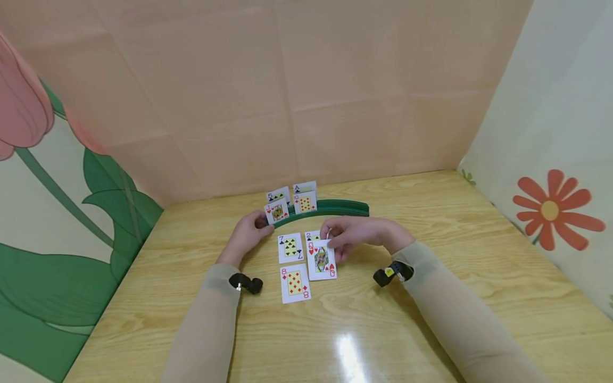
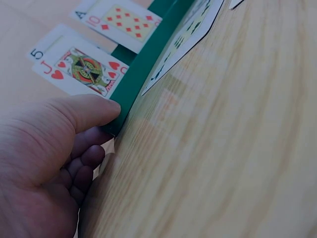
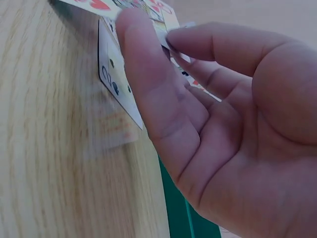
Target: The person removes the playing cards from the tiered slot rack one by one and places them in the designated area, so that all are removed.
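Note:
My left hand (image 1: 247, 234) grips the left end of the curved green card holder (image 1: 342, 206), thumb on its front face in the left wrist view. Between the thumb and fingers of my right hand (image 1: 356, 234) is the queen of hearts (image 1: 322, 260), pinched by its upper right edge. It overlaps the two of clubs (image 1: 312, 235), which is mostly covered. Upright in the holder stand the jack of hearts (image 2: 84, 72) before the five of clubs (image 2: 42, 47), and the ten of diamonds (image 2: 126, 25) before a black ace (image 1: 305, 186).
On the wooden table (image 1: 163, 303), the seven of clubs (image 1: 290, 248) lies face up left of the queen, with the eight of diamonds (image 1: 295, 283) nearer me. A pink cloth-like backdrop (image 1: 335, 96) rises behind the table. Painted panels stand at both sides.

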{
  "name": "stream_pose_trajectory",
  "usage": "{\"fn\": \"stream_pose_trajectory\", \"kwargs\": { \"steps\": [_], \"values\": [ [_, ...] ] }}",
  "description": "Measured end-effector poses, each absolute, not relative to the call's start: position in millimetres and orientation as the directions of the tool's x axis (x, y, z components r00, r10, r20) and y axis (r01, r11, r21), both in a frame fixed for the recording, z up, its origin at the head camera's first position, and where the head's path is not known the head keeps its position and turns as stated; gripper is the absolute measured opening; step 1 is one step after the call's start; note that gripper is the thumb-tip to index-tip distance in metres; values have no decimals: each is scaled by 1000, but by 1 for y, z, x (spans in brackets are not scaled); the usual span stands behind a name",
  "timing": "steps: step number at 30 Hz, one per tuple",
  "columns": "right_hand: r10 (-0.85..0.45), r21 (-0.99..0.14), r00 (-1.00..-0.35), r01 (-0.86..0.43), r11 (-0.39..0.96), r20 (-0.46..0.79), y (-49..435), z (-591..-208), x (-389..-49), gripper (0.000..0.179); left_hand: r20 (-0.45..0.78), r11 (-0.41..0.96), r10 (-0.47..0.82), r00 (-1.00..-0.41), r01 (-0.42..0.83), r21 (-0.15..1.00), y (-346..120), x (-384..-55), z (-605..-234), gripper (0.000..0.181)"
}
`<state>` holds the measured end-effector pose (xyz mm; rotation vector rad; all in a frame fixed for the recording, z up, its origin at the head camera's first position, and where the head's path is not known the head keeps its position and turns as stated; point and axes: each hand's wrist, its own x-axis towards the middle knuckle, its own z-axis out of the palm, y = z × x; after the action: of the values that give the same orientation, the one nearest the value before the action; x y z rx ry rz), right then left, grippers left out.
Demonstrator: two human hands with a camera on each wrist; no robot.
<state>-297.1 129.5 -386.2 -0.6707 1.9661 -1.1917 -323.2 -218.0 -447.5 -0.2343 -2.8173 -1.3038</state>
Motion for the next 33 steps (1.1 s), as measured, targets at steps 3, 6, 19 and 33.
{"fn": "stream_pose_trajectory", "kwargs": {
  "steps": [3,6,19,33],
  "values": [
    [-753,-897,-567,-55,438,-333,130,-388,-298,19,92,636,123,-988,150,757,-218,-322,-447,31],
    [-763,-895,-552,-64,442,-338,130,-391,-298,17,91,637,122,-988,148,757,-218,-322,-447,32],
    [-731,-853,-579,-112,510,-361,130,-397,-289,13,84,643,125,-989,145,752,-219,-323,-447,32],
    [-674,-734,-655,-262,626,-342,118,-393,-276,6,84,644,122,-989,143,751,-218,-321,-446,34]
  ]
}}
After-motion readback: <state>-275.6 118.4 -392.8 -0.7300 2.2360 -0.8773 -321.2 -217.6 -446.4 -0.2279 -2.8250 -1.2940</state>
